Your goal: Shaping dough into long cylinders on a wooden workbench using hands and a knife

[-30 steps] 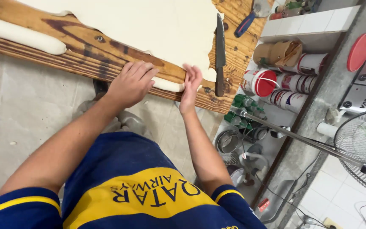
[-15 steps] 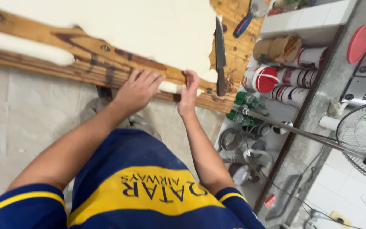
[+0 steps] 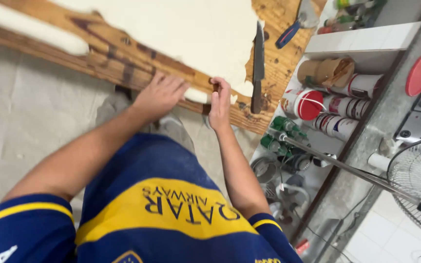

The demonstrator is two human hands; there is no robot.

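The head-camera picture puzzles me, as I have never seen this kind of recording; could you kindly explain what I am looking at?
There is no machine here. A camera worn on a person's head looks straight down, so you see their blue and yellow shirt and both bare arms. The left hand lies flat on a pale roll of dough at the near edge of a wooden table. The right hand presses against the roll's other end. Neither hand has a closed grip on anything. A wide sheet of dough covers the table, with a knife at its right edge. Tins and green bottles stand on the floor to the right, beside a fan.
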